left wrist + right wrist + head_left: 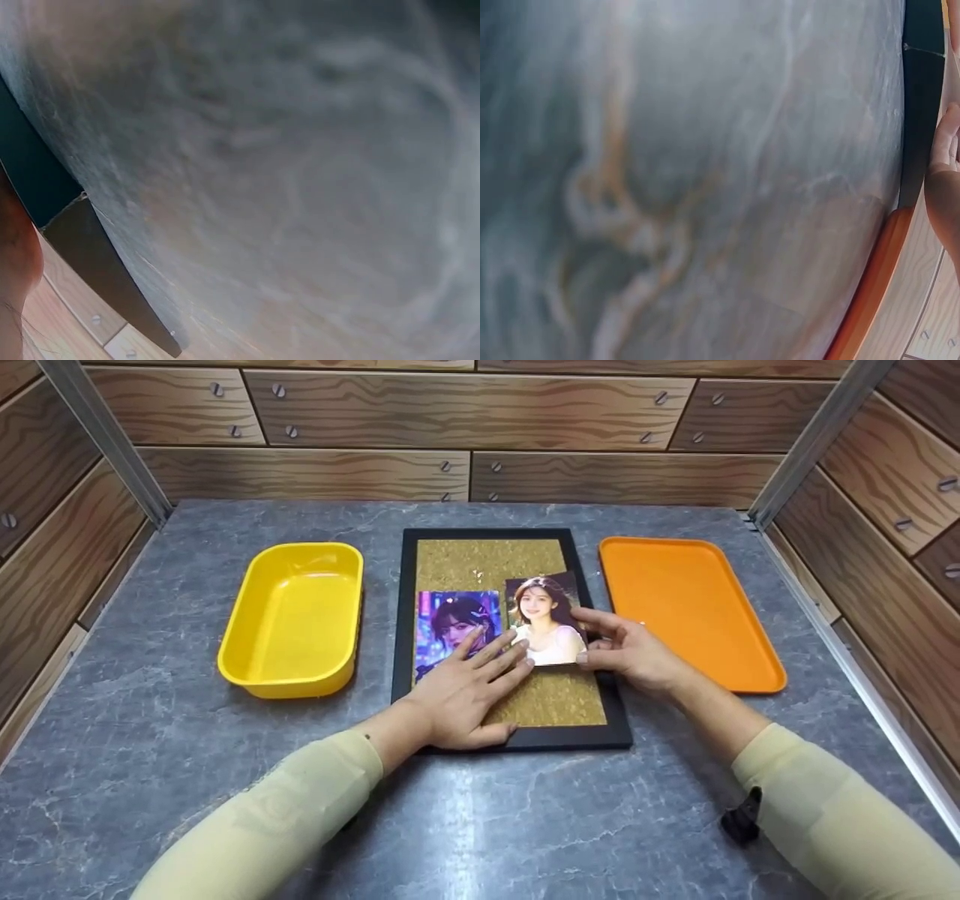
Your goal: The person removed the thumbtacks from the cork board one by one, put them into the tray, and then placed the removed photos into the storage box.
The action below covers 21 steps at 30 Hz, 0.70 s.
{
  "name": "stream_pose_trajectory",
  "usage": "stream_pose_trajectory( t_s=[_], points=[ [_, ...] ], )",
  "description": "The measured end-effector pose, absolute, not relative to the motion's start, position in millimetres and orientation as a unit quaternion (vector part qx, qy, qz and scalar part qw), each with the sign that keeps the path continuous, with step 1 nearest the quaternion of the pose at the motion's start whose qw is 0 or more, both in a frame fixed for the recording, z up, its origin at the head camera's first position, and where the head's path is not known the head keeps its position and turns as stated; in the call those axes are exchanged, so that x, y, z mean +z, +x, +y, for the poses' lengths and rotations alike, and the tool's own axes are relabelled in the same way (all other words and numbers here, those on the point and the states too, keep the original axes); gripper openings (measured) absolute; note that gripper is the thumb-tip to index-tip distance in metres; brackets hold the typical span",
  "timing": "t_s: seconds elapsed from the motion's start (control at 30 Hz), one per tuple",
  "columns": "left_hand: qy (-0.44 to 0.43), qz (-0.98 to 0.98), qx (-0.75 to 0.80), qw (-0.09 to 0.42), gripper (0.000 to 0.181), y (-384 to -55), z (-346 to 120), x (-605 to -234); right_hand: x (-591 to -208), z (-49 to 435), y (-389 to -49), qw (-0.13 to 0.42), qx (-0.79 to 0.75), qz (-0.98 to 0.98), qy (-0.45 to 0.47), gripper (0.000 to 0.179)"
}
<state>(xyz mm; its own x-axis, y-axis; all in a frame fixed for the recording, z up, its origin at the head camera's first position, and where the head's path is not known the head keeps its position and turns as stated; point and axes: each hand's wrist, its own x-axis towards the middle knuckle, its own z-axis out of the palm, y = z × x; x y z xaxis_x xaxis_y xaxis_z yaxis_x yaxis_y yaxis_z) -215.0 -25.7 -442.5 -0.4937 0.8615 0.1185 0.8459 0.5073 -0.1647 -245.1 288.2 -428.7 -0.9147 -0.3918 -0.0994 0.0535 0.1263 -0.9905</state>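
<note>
A black-framed cork board (517, 739) lies flat on the grey marbled table. On its left half is a purple-blue picture card (442, 619) of a dark-haired figure, its lower part covered by fingers. Beside it sits a photo (544, 611) of a long-haired person in a white top. My left hand (466, 697) lies spread across the board, its straight fingers over the purple card and fingertips at the photo's lower left edge. At the photo's right edge, my right hand (630, 649) pinches it between thumb and fingers. The right wrist view catches only part of that hand (945, 176).
To the left stands a yellow plastic tub (345, 675) with nothing in it. An orange tray (690, 607) lies right of the board, partly under my right hand. Small white specks (478, 576) show on the cork. Wood-patterned walls (465, 409) enclose the table.
</note>
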Motion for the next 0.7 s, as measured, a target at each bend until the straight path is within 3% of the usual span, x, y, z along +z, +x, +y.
stream_pose_trajectory(
  t_s=[0.7],
  points=[
    [-0.484,-0.866,0.037,0.121,0.094,-210.8,-27.7,-432.5,-412.4,287.2,-239.7,0.136,-0.666,0.723,-0.121,0.078]
  ],
)
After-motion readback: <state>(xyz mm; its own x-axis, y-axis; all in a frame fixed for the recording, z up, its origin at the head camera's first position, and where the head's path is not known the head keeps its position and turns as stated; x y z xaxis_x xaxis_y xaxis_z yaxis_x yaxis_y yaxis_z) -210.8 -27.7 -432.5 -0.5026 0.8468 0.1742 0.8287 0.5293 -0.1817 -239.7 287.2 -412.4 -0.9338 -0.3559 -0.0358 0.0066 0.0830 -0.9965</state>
